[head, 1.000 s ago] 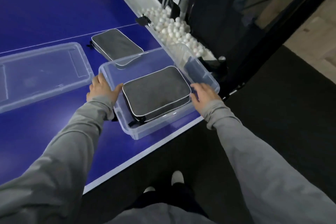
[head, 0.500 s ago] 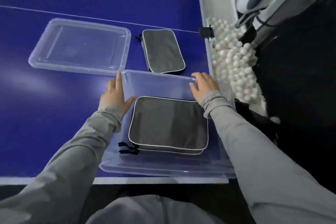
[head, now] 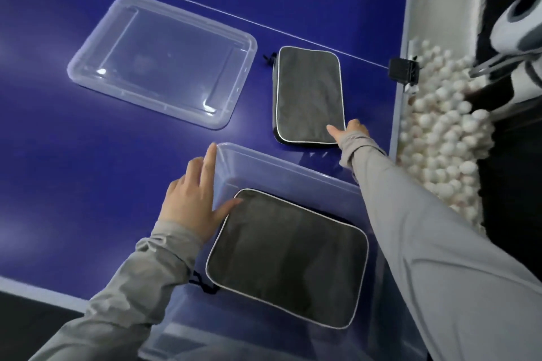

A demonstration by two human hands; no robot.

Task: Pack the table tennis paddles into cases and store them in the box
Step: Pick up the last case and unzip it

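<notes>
Right grip point(head: 350, 130) pinches the rectangular fabric case point(head: 308, 94) — left hand point(head: 190, 202) lies flat, released.

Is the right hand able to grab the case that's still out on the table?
Probably yes. The right hand already touches the near corner of the case on the table, with nothing lying between them. The left hand rests on the box rim, out of its way.

One case point(head: 289, 255) in box point(head: 281, 165), second case point(head: 308, 94) behind, lid point(head: 164, 57) left
</notes>
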